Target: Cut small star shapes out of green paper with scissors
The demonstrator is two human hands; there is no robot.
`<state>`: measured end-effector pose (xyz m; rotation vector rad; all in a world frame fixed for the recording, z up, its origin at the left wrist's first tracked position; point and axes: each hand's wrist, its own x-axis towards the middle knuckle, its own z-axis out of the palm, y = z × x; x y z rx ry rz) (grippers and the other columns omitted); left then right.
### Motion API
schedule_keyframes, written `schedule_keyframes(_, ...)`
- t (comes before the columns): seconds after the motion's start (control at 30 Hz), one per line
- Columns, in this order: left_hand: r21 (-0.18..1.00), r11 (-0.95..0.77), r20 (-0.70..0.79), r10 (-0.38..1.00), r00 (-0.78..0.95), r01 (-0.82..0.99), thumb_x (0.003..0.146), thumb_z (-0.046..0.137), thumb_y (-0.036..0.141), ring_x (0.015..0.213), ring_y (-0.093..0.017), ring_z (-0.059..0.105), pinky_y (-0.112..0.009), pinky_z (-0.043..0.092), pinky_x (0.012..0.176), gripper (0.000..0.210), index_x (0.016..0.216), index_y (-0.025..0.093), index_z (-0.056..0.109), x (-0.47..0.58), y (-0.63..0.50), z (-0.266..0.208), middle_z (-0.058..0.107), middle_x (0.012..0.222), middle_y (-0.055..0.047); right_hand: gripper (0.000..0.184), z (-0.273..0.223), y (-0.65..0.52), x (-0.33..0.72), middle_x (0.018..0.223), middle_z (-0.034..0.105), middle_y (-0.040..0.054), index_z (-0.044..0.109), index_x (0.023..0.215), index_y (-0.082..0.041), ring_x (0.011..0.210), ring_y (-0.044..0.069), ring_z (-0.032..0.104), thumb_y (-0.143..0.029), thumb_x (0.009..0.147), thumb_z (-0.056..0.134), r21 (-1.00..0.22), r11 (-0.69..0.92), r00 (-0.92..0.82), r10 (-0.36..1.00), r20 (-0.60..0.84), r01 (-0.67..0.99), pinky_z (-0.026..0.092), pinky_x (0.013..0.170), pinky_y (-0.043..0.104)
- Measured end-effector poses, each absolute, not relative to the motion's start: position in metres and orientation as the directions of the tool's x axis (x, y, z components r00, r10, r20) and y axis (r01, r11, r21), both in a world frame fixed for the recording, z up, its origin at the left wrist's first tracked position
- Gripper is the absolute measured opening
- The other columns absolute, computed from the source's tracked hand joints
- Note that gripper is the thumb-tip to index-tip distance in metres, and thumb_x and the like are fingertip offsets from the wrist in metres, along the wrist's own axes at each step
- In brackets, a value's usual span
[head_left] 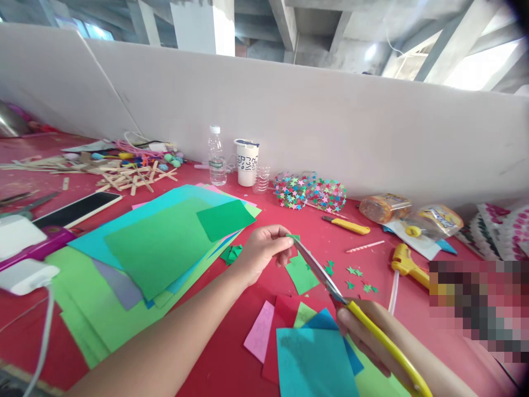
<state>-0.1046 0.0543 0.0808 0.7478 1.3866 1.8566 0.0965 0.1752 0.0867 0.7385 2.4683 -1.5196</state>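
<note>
Between the fingertips of my left hand (266, 248) is a small piece of green paper (294, 237). My right hand (366, 331) grips yellow-handled scissors (320, 270), whose blade tips meet the edge of that piece. Under the blades lies a light green paper square (303, 274). Small green paper stars (355, 271) are scattered to the right of it. A little heap of dark green scraps (232, 253) sits left of my left hand. Below my hands, a teal sheet (314, 358) tops a pile of coloured paper.
Stacked green and blue sheets (152, 242) cover the left side. Behind stand a water bottle (216, 157), a white cup (247, 162) and star-filled clear containers (294, 190). A yellow box cutter (347, 225) and a yellow glue gun (407, 264) lie to the right; a phone (78, 209) and craft sticks (128, 176) lie left.
</note>
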Motion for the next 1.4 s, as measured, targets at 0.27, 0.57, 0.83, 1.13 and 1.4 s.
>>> schedule_keyframes(0.27,0.951,-0.228,0.062,0.802,-0.594,-0.208,0.075,0.06,0.026,0.043,-0.007,0.05,-0.019,0.035,0.043,0.014,0.066,0.016,0.056,-0.101,0.055,0.082,0.058,0.054,0.002,0.046,0.09,0.172,0.095,0.039,0.03,-0.0097,0.047,0.066,-0.02,0.031,0.006,0.024,-0.063,0.083,0.04,-0.768,0.406,-0.859,0.364,-0.361,0.495,0.018,0.033,0.019)
schedule_keyframes(0.57,0.956,-0.217,0.058,0.797,-0.602,-0.196,0.074,0.061,0.026,0.042,-0.007,0.049,-0.019,0.034,0.042,0.016,0.064,0.016,0.055,-0.101,0.055,0.082,0.057,0.052,0.003,0.044,0.092,0.172,0.093,0.038,0.03,-0.0098,0.045,0.065,-0.021,0.03,0.006,0.024,-0.061,0.081,0.041,-0.736,0.422,-0.841,0.376,-0.389,0.529,0.016,0.032,0.02)
schedule_keyframes(0.83,0.951,-0.231,0.061,0.79,-0.61,-0.204,0.075,0.06,0.025,0.041,-0.006,0.048,-0.018,0.033,0.041,0.015,0.065,0.015,0.055,-0.1,0.056,0.079,0.058,0.052,0.003,0.04,0.096,0.166,0.091,0.038,0.028,-0.0106,0.045,0.064,-0.02,0.03,0.005,0.023,-0.055,0.082,0.04,-0.704,0.427,-0.815,0.412,-0.407,0.567,0.016,0.032,0.019)
schedule_keyframes(1.13,0.948,-0.25,0.086,0.798,-0.597,-0.199,0.077,0.058,0.023,0.043,-0.007,0.05,-0.019,0.037,0.043,0.012,0.069,0.015,0.056,-0.101,0.055,0.078,0.059,0.055,0.002,0.044,0.088,0.172,0.092,0.04,0.03,-0.0104,0.044,0.066,-0.02,0.03,0.005,0.025,-0.062,0.08,0.042,-0.736,0.406,-0.831,0.395,-0.392,0.541,0.018,0.032,0.019)
schedule_keyframes(1.4,0.961,-0.263,0.15,0.766,-0.625,-0.091,0.078,0.055,0.023,0.047,-0.008,0.05,-0.021,0.038,0.046,0.013,0.067,0.016,0.055,-0.097,0.055,0.077,0.056,0.055,0.003,0.054,0.085,0.174,0.093,0.041,0.031,-0.0108,0.044,0.066,-0.02,0.031,0.004,0.025,-0.073,0.075,0.042,-0.797,0.357,-0.861,0.346,-0.372,0.488,0.021,0.034,0.019)
